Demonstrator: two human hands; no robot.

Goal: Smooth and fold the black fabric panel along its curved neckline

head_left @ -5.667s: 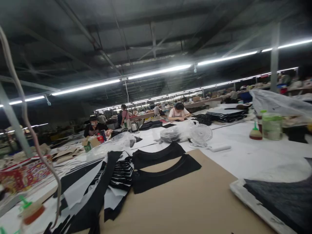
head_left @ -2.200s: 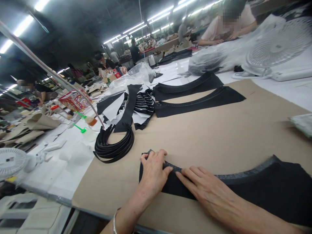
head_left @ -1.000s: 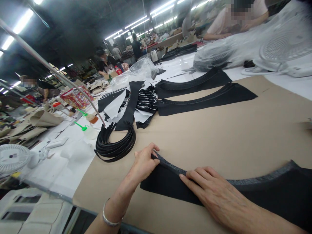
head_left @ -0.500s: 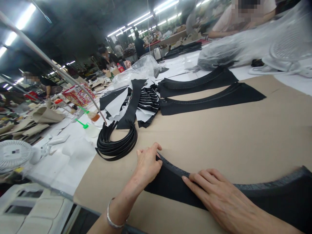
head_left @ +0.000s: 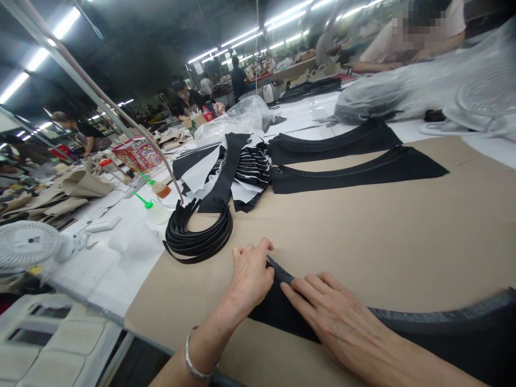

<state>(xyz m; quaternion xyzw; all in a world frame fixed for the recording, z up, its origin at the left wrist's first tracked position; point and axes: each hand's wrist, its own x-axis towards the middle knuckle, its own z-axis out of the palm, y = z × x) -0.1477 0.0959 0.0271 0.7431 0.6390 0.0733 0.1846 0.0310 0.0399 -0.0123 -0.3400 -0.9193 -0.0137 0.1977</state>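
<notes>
A black curved fabric piece [head_left: 292, 312] lies on brown paper, with a greyish strip along its concave upper edge. At its left end my left hand [head_left: 253, 274] has its fingers curled and closed on the edge; the fingertips are partly hidden. My right hand [head_left: 338, 317] lies flat over the strip, fingers stretched out and pressing on the piece, close to the left hand. Part of the piece is hidden under the right hand and forearm. Beyond the left hand rests a bundle of black strips [head_left: 197, 234], curled in a loop.
Two curved black pieces [head_left: 355, 174] lie farther back beside a pile of black and white pieces [head_left: 250, 166]. Glue bottles with green nozzles [head_left: 148, 203] stand at left. A white fan [head_left: 30, 244] is near the left edge. Across the table a person [head_left: 407, 43] leans over.
My right hand has slid left along the strip, closer to my left hand. The left hand keeps its grip on the end. The whole view has shifted slightly.
</notes>
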